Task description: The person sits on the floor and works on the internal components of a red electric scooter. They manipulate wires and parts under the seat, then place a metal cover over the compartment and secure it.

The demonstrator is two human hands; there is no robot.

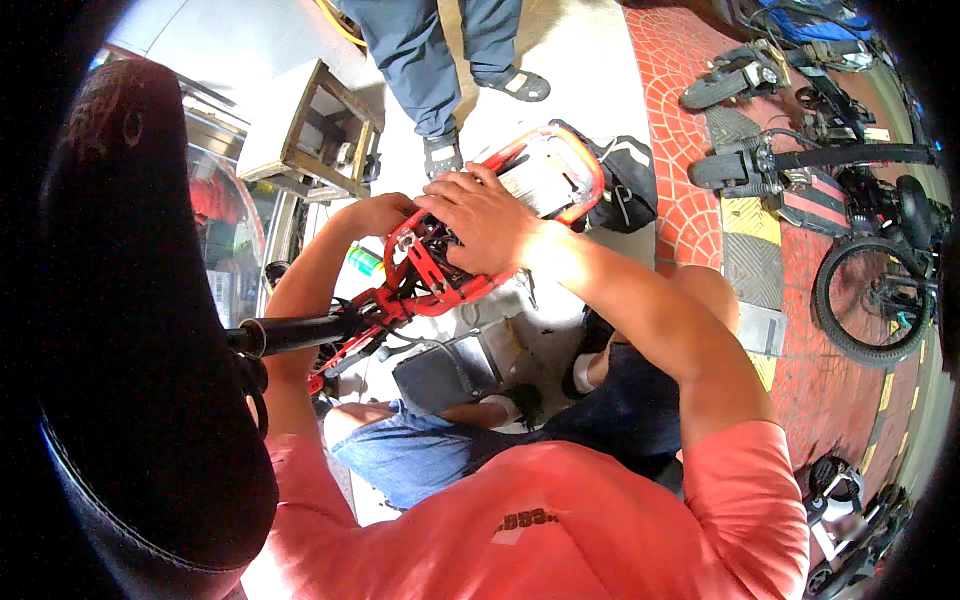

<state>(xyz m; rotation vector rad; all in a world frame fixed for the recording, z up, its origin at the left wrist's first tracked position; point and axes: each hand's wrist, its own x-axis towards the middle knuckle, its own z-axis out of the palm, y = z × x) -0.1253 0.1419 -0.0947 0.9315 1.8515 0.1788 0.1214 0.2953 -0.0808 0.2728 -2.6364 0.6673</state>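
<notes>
A red tubular bike frame (462, 294) stands in front of me, with dark wiring (432, 240) inside it. Over the wiring lies my right hand (487, 222), fingers bent and close together across the frame; what they grip is hidden under the palm. My left hand (384, 214) reaches round the frame's left side, its fingertips out of sight behind the frame and the other hand. A pale panel (540, 184) fills the frame's far end. Close on the left a black padded seat (150, 330) rises on a black post (300, 332).
A grey box-like part (450, 372) lies below the frame near my legs. Beyond it are a wooden stool (325, 130), a standing person's legs (415, 60) and a black bag (622, 180). Several scooters and a bicycle wheel (868, 300) stand on red paving (690, 215) at right.
</notes>
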